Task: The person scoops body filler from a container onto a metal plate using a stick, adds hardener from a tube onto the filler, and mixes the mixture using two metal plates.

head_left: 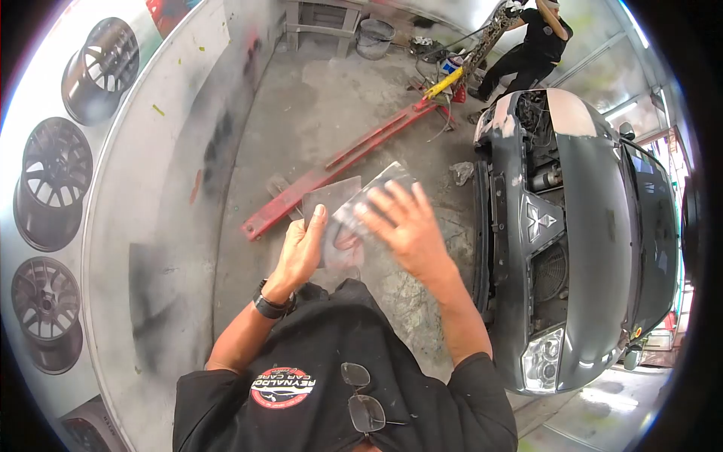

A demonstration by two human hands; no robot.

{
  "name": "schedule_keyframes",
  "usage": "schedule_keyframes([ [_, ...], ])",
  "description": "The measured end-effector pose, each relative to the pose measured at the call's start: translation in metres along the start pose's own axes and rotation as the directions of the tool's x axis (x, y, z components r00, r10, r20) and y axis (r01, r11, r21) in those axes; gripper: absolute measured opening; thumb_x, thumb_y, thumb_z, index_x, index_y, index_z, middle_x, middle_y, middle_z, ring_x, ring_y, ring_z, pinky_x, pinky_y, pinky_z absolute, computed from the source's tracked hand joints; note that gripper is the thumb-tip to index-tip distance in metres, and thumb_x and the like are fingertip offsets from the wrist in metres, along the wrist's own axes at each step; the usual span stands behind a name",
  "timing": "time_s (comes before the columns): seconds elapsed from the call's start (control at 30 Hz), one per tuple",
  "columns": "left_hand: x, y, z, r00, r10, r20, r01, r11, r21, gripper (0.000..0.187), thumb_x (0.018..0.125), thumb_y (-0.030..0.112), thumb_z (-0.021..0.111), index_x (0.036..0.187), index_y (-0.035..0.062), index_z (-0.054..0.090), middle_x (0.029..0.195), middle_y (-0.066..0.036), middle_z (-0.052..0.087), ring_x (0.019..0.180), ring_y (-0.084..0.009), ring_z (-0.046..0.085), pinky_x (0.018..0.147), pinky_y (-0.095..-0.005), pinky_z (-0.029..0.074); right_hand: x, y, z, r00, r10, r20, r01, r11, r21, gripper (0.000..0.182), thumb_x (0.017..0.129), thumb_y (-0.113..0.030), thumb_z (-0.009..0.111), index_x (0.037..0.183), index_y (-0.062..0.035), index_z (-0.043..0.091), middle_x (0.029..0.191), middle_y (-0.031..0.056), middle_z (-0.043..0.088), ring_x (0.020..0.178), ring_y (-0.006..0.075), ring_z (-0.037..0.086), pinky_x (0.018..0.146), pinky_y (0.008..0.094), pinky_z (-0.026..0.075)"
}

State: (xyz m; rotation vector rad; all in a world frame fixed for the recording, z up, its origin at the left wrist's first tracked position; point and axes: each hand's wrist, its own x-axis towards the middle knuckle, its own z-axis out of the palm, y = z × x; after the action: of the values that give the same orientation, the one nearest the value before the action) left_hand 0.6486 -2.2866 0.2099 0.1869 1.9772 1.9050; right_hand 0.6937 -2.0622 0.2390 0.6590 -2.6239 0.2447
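Note:
My left hand, with a dark watch on the wrist, grips a thin flat grey sheet between thumb and fingers. Beside it, a paler, stiff-looking sheet slants up to the right. Across this paler sheet lie the spread, stretched-out fingers of my right hand, slightly smeared by motion; its thumb is hidden. Below the sheets, between my hands, is a hazy whitish patch with a reddish mark. Both hands are in front of my chest, above the concrete floor.
A red metal beam lies diagonally across the floor. To the right stands a grey car with its front partly stripped. Another person is at the back right. A bucket stands behind; wheels hang at left.

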Motion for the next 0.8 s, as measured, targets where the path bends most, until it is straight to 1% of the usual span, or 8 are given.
schedule_keyframes([
  [0.03,0.001,0.005,0.016,0.994,0.059,-0.095,-0.066,0.995,-0.079,0.054,0.105,0.043,0.042,0.078,0.001,0.063,0.065,0.003,0.056,0.058,-0.0062,0.045,0.052,-0.0259,0.038,-0.004,-0.003,0.009,0.999,-0.041,-0.013,0.042,0.996,0.073,0.043,0.085,-0.02,0.058,0.127,-0.0195,0.062,0.134,0.0068,0.056,0.125,0.0299,0.051,0.106,0.0583,0.036],
  [0.17,0.013,0.014,0.007,0.983,0.044,-0.179,0.002,0.968,0.25,0.057,0.105,0.041,0.042,0.072,-0.004,0.055,0.063,-0.001,0.048,0.06,-0.0086,0.038,0.049,-0.0319,0.035,-0.01,-0.015,0.012,0.995,-0.089,0.044,0.077,0.974,0.215,0.042,0.085,-0.018,0.058,0.127,-0.0199,0.062,0.131,0.0068,0.057,0.124,0.0301,0.052,0.106,0.0582,0.037],
  [0.27,0.029,0.031,0.006,0.904,-0.042,-0.425,0.145,0.966,0.213,0.048,0.104,0.043,0.045,0.085,0.0022,0.062,0.073,0.0,0.055,0.064,-0.0099,0.048,0.056,-0.0311,0.044,-0.01,-0.012,0.002,0.992,-0.114,0.063,0.096,0.966,0.241,0.041,0.085,-0.017,0.058,0.125,-0.0213,0.063,0.128,0.0058,0.059,0.122,0.0293,0.053,0.105,0.0581,0.037],
  [0.33,0.049,0.038,-0.012,0.925,-0.142,-0.353,0.016,0.941,-0.337,0.048,0.104,0.04,0.043,0.109,-0.0037,0.061,0.096,-0.011,0.067,0.084,-0.0223,0.067,0.073,-0.0391,0.056,-0.009,-0.003,-0.005,0.989,-0.105,0.104,0.076,0.965,0.25,0.041,0.084,-0.015,0.059,0.124,-0.0221,0.064,0.126,0.0053,0.06,0.121,0.0281,0.054,0.105,0.0579,0.038],
  [0.37,0.048,0.067,-0.013,0.969,-0.102,-0.224,-0.047,0.818,-0.573,0.05,0.104,0.037,0.041,0.128,-0.0045,0.052,0.12,-0.017,0.064,0.105,-0.0308,0.067,0.093,-0.0455,0.055,-0.009,0.001,-0.008,0.986,-0.056,0.155,0.004,0.949,0.316,0.047,0.08,-0.005,0.06,0.123,-0.0223,0.065,0.127,0.0048,0.06,0.122,0.0269,0.054,0.107,0.0579,0.036],
  [0.57,0.078,0.059,0.017,0.97,-0.209,-0.126,0.054,0.688,-0.724,0.05,0.102,0.043,0.041,0.13,0.0041,0.053,0.121,-0.01,0.065,0.109,-0.0267,0.065,0.095,-0.0427,0.053,0.019,0.038,-0.037,0.923,0.334,-0.191,-0.043,0.583,0.811,0.067,0.067,0.013,0.049,0.129,-0.0083,0.062,0.133,0.0114,0.058,0.129,0.0318,0.05,0.112,0.0443,0.034],
  [0.63,0.082,0.047,0.04,0.979,-0.198,-0.053,0.095,0.665,-0.741,0.041,0.101,0.037,0.048,0.126,0.005,0.056,0.119,-0.009,0.066,0.105,-0.0225,0.065,0.09,-0.0387,0.054,0.038,0.04,-0.04,0.914,0.374,-0.159,-0.037,0.467,0.884,0.071,0.068,0.014,0.047,0.136,-0.005,0.055,0.14,0.0153,0.05,0.133,0.0368,0.045,0.111,0.0406,0.037],
  [0.8,0.11,0.046,0.031,0.992,-0.121,-0.025,0.064,0.672,-0.738,0.032,0.099,0.027,0.056,0.121,0.004,0.058,0.113,-0.008,0.068,0.101,-0.0194,0.066,0.089,-0.0356,0.054,0.04,0.075,-0.005,0.994,0.1,0.048,-0.111,0.871,0.478,0.061,0.081,0.004,0.051,0.141,-0.0092,0.049,0.146,0.0148,0.042,0.131,0.0414,0.043,0.108,0.0507,0.039],
])
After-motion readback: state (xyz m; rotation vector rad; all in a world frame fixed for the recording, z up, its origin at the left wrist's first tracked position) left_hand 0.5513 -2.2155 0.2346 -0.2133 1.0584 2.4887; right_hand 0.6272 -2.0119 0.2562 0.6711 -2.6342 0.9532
